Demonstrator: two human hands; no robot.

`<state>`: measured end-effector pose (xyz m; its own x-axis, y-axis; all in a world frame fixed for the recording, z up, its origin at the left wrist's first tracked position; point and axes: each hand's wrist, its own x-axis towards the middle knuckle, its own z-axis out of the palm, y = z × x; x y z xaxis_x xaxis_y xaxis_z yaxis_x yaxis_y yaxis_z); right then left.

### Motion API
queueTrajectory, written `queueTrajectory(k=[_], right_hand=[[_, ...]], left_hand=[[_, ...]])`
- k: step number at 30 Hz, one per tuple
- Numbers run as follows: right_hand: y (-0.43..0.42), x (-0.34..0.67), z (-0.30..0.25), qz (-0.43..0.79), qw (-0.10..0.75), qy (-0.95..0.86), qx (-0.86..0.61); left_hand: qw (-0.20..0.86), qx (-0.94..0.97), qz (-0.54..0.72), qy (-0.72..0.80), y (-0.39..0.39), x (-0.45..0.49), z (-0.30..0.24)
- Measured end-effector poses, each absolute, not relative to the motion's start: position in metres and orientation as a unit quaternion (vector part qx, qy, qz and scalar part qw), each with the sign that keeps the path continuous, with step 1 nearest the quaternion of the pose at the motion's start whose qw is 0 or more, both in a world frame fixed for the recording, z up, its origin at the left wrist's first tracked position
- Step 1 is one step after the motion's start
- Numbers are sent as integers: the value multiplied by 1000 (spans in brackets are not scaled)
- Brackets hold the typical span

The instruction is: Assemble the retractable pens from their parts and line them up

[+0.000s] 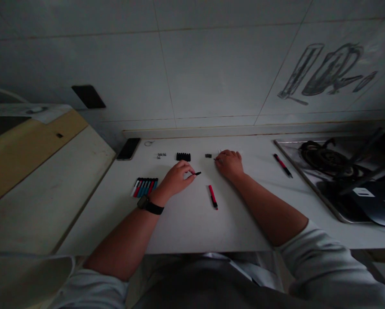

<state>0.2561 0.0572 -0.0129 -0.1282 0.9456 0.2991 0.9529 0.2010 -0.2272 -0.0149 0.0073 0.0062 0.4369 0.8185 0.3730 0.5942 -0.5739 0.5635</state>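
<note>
Left fingers pinch thin black piece, its end jutting rightward.

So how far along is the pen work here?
Seemingly done: one red-and-black pen lies mid-counter, a second pen by the stove. In hand: the left hand pinches a thin black rod; the right hand rests beside small dark bits. Remaining: the row of coloured barrels, black caps and springs lie untouched.

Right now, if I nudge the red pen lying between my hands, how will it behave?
The red pen looks slim and round, so a sideways push would probably roll it on the smooth white counter. It lies straight and seems rigid plastic, likely light for its length and easy to pinch.
</note>
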Motion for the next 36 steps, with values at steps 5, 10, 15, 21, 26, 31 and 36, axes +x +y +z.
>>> queueTrajectory(k=[5,10,15,21,26,31,36], right_hand=[[58,255,-10,-8,192,-765,-614],[49,250,-4,28,247,-831,-497],[22,233,3,61,291,-864,-407],[13,227,4,67,296,-868,-394],[15,228,5,54,278,-876,-392],[13,226,7,66,283,-884,-367],[11,224,6,101,335,-866,-357]], left_hand=[[171,832,313,426,9,-16,3],[153,831,311,436,12,-18,-1],[139,829,320,438,13,-19,0],[136,832,321,432,13,-18,0],[132,836,313,430,12,-17,1],[142,841,308,420,10,-16,4],[170,841,332,391,8,-15,8]])
